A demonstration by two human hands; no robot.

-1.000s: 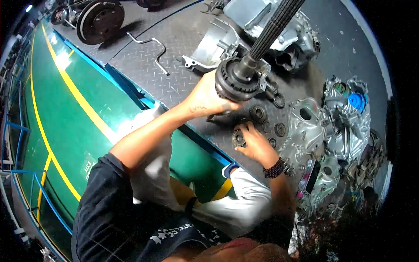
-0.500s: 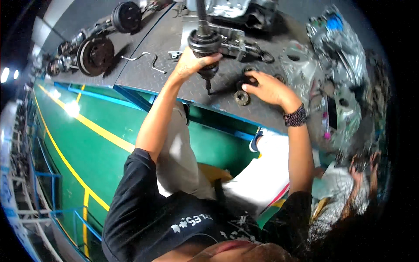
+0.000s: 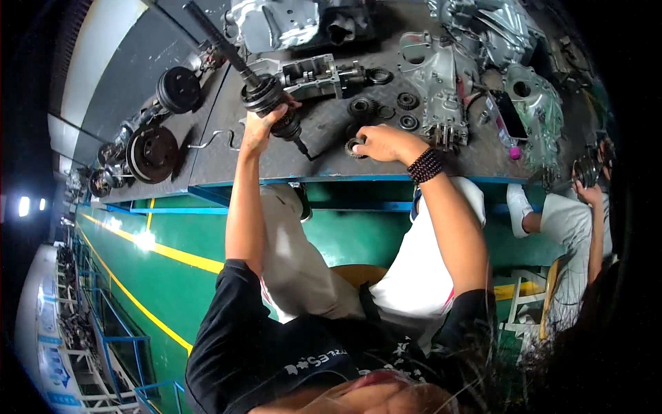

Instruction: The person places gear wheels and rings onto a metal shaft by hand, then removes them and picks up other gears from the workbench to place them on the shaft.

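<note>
A long transmission shaft [image 3: 263,94] with gears on it leans in my left hand [image 3: 258,128]. The fingers wrap round it below the large gear, and its thin lower tip hangs near the bench's front edge. My right hand [image 3: 390,143] reaches over the bench with its thumb and fingers pinched on a small gear ring [image 3: 352,149]; part of that ring is hidden by the fingers. Just behind lie a dark gear [image 3: 362,107], a thin ring [image 3: 386,112] and another gear [image 3: 407,101]. A smaller ring [image 3: 408,123] sits right of them.
Behind my left hand is an opened metal housing [image 3: 310,77]. Grey castings [image 3: 441,90] and a phone [image 3: 509,116] lie to the right. Axle parts with a brake drum [image 3: 153,154] and a bent rod [image 3: 215,138] are left. A co-worker's hand [image 3: 588,193] shows far right.
The view has shifted, and the shaft now tilts with its upper end to the left. My right hand's fingers have come down and closed on the small gear ring.
</note>
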